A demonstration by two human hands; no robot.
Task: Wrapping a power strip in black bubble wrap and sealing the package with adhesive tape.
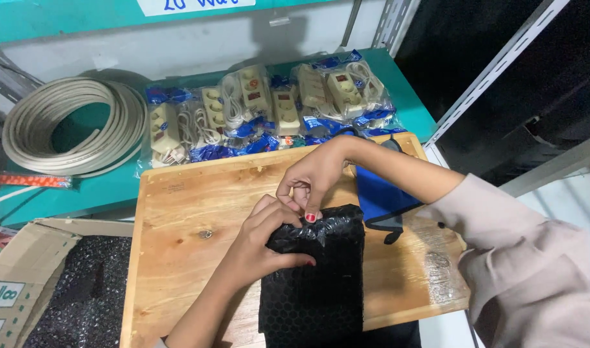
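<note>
Bubble-wrap parcel (314,277): contents hidden, apparently.

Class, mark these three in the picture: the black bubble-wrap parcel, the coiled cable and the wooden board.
black bubble-wrap parcel (314,277): head view, middle of its front face.
coiled cable (24,132): head view, left side of the coil.
wooden board (192,200): head view, bare upper-left surface.

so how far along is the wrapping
Mostly done, it seems: black bubble wrap already covers the item on the wooden board. In hand: the left hand steadies the bundle while the right hand pinches its top edge. Left: that top end is not visibly closed; no tape shows.
</note>
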